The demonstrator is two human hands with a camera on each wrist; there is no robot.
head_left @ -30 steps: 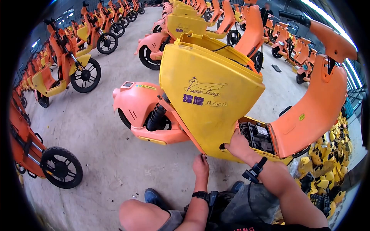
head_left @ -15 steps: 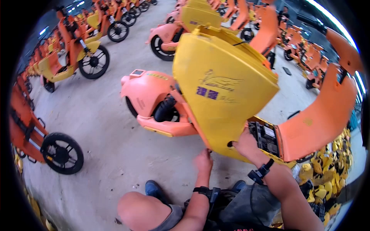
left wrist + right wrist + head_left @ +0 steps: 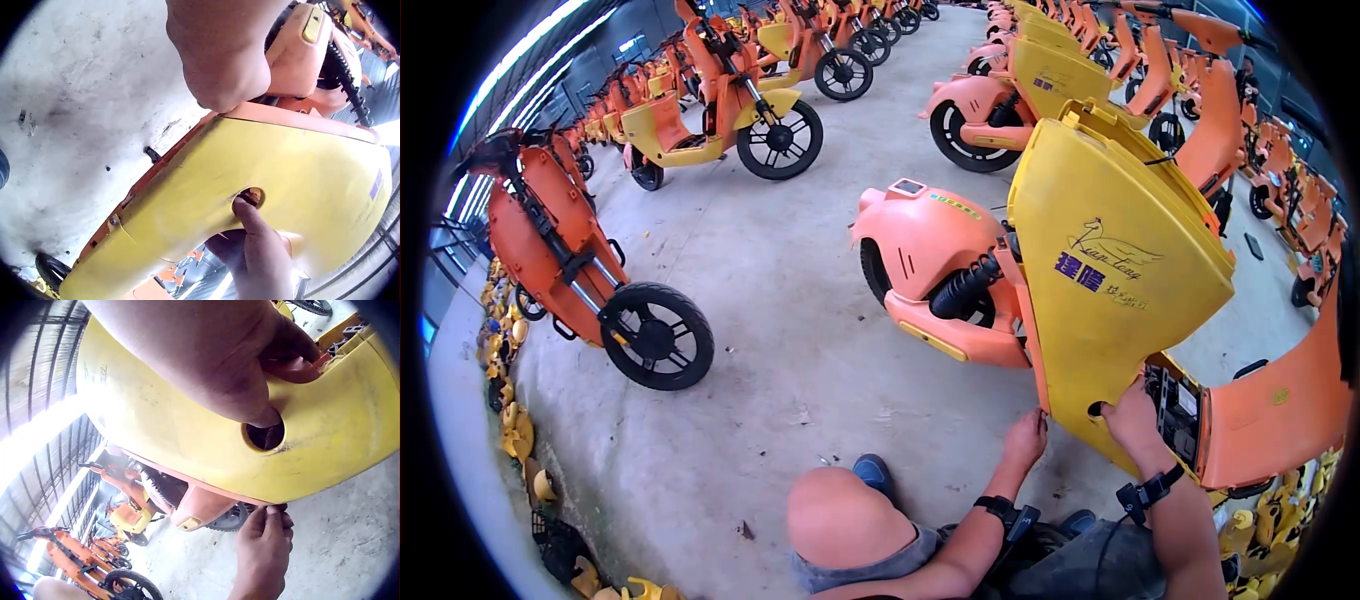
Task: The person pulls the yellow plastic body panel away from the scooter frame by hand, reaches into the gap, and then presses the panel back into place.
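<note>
A yellow side panel (image 3: 1100, 330) with a winged-horse logo covers the middle of an orange electric scooter. My right hand (image 3: 1133, 418) grips this panel at its inner edge: the thumb tip goes into the round hole (image 3: 265, 437), while the fingers reach over the edge. At the panel's lower corner my left hand (image 3: 1025, 437) has its fingers curled, with thumb and fingertips pinching at the edge beside the orange trim (image 3: 300, 123). A small dark bit shows at those fingertips in the right wrist view. Next to my right hand lies the open battery bay (image 3: 1177, 405).
The scooter's pink-orange rear fender (image 3: 940, 235) and black shock absorber (image 3: 965, 285) are left of the panel. Another orange scooter (image 3: 565, 240) stands at left, its front wheel (image 3: 657, 335) nearby. Rows of scooters fill the back. Loose yellow parts (image 3: 1270, 530) are heaped at lower right.
The head view has swung left, so the scooter and both hands appear farther right. Both hands remain at the same places on the panel.
</note>
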